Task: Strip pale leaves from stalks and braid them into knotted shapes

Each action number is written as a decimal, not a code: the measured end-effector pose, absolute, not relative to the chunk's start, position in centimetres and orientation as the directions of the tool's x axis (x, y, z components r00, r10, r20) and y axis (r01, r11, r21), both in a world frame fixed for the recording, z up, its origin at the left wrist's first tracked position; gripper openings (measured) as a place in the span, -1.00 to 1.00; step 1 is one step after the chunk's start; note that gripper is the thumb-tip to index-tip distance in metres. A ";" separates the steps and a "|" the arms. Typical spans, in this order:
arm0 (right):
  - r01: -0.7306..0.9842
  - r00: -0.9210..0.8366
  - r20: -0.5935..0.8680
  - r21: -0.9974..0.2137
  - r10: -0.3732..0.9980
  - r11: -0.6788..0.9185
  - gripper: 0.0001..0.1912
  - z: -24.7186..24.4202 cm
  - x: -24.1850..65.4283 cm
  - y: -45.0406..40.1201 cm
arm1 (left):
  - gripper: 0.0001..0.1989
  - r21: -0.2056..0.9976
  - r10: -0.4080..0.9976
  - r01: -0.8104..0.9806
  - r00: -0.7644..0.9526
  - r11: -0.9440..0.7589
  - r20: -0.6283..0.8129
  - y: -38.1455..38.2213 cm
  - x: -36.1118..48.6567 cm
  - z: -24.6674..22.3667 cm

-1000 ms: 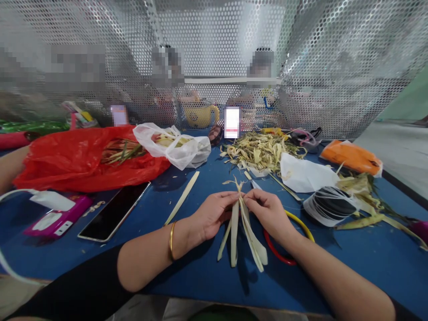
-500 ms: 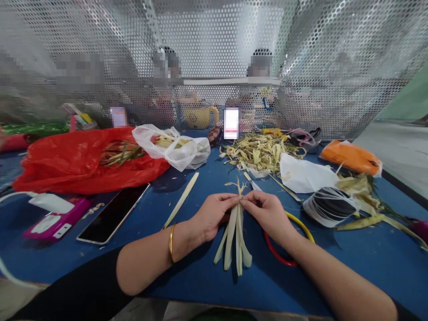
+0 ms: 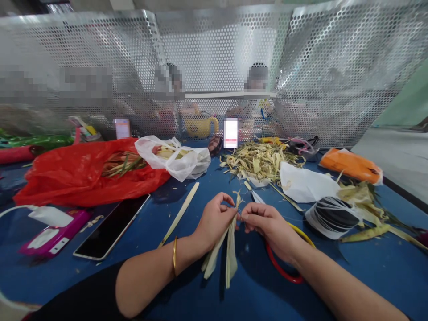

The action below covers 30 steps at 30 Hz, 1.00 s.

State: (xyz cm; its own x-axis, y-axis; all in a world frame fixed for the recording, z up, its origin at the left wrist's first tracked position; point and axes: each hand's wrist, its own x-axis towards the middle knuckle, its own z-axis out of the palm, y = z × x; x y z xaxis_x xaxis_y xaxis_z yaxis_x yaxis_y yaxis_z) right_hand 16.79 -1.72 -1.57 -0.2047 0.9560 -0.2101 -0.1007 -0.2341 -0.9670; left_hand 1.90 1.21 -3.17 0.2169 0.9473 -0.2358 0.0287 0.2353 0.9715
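Observation:
My left hand (image 3: 219, 220) pinches the gathered upper part of a bundle of pale dried corn husk strips (image 3: 230, 256). The strips' loose ends hang down toward me over the blue table, and their frayed tops stick up above my fingers. Just right of the bundle, my right hand (image 3: 264, 223) is closed, thumb and forefinger pinched on a thin thread that is barely visible. A faint line runs from that hand toward a black spool wound with clear thread (image 3: 332, 217). Under my right wrist lie scissors with red and yellow handles (image 3: 284, 267), partly hidden.
A husk pile (image 3: 264, 160) and white paper (image 3: 306, 183) lie beyond my hands. Left are one flat husk strip (image 3: 180, 211), a phone (image 3: 112, 229), a purple power strip (image 3: 55, 232), a red bag (image 3: 67, 171) and a white bag (image 3: 187, 165). A perforated metal screen (image 3: 217, 49) stands behind.
My right hand has drawn slightly away from the bundle, to the right. The husk strips have turned and bunched closer, their lower ends swinging left. The view has tilted up a little.

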 end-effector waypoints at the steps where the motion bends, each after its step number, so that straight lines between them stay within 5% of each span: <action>1: -0.123 -0.204 -0.214 -0.963 0.955 -0.242 -0.79 -1.6 16.8 -1.7 | -0.85 0.983 0.952 0.043 0.242 0.180 -0.185 1.2 1.9 -3.4; 6: -0.233 -0.229 -0.193 -0.941 0.954 -0.246 -0.77 -1.5 16.9 -1.7 | -0.88 0.993 0.924 0.061 0.363 0.104 -0.119 1.2 1.9 -4.1; 10: -0.130 -0.192 -0.136 -0.978 0.972 -0.162 -0.78 -1.5 17.2 -1.6 | -0.86 0.988 0.932 0.083 0.328 0.134 -0.154 1.2 1.9 -3.7; 14: 0.230 -0.059 -0.055 -0.972 0.997 -0.040 -0.81 -1.8 18.1 -1.1 | -0.79 0.974 0.928 0.082 0.296 0.210 -0.224 1.4 1.9 -3.4; 17: 0.603 -0.156 -0.012 -0.793 0.988 0.086 -0.95 -2.1 18.8 -1.0 | -0.80 0.981 0.938 0.103 0.293 0.163 -0.187 1.7 1.8 -3.7; 19: 0.689 -0.254 0.004 -0.701 0.967 0.184 -0.88 -2.0 19.1 -1.1 | -0.78 0.985 0.941 0.136 0.305 0.106 -0.143 1.9 1.7 -4.0; 25: 0.566 -0.247 0.229 -0.755 0.942 0.332 -0.79 -1.3 19.2 -1.2 | -0.80 0.935 0.933 0.308 0.355 -0.175 0.058 2.2 1.1 -4.2; 30: 0.444 -0.326 0.225 -0.821 0.918 0.358 -0.80 -1.4 18.9 -1.0 | -0.84 0.894 0.952 0.396 0.292 -0.209 0.093 2.4 1.0 -4.1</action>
